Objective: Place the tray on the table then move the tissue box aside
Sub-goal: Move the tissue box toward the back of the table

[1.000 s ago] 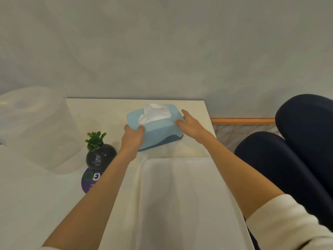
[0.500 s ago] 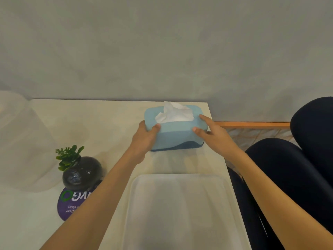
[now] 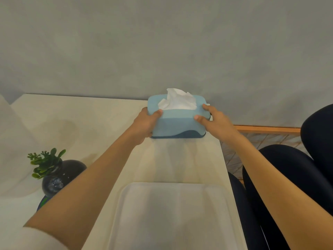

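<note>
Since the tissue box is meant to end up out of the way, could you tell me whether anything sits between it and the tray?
Nothing visible does. Both the left hand and right hand grip the tissue box at the table's far right corner; only bare tabletop separates it from the tray.

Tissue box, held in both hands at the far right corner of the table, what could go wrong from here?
1. The tissue box sits close to the table's right edge and back wall; a push further right could tip it off.
2. The left hand and right hand press only its ends, so it might slip if lifted.
3. Pulling back, the left forearm passes near the plant vase and could knock it.
</note>
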Tool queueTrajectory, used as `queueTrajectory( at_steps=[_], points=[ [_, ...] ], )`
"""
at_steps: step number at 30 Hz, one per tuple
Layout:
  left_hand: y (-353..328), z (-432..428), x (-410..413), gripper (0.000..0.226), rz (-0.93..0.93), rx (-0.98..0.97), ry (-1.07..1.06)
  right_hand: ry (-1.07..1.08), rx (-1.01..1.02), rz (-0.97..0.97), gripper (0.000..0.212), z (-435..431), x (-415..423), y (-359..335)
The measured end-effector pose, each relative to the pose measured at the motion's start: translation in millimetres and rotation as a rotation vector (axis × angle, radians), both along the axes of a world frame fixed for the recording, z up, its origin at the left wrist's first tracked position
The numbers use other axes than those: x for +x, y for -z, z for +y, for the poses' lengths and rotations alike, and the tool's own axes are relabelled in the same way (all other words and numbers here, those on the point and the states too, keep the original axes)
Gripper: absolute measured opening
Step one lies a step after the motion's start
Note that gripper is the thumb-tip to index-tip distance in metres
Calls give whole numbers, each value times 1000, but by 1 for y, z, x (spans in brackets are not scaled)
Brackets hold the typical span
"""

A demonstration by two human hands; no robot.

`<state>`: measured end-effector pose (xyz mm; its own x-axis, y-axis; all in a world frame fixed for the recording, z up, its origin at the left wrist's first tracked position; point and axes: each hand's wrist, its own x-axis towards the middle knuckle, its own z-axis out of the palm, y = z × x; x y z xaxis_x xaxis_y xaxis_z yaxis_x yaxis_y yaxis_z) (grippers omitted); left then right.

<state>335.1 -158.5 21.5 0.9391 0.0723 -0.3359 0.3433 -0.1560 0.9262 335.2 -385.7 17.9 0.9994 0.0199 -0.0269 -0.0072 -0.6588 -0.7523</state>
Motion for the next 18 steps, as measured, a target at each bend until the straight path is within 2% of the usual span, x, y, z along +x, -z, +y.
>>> queueTrajectory(
  at_steps=[8, 18],
  points=[
    [-9, 2, 27, 51, 57, -116, 36, 21, 15, 16, 64, 5, 22, -8],
    [-7, -2, 38, 54, 45, -119, 21, 54, 56, -10, 63, 5, 30, -7]
  ],
)
